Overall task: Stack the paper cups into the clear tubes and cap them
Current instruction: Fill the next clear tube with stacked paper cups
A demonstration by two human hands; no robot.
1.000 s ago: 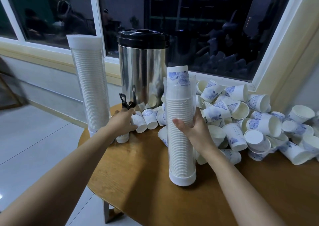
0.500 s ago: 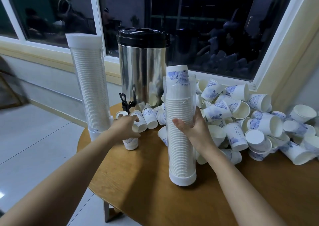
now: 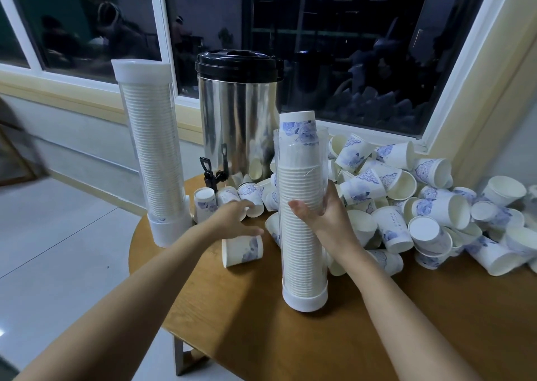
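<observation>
Fingers of my right hand [image 3: 325, 217] clamp the clear tube [image 3: 302, 249] at frame centre, cups stacked past its rim. My left hand [image 3: 232, 220] has fingers spread, loose, over a tipped cup [image 3: 242, 251] left of it.
</observation>
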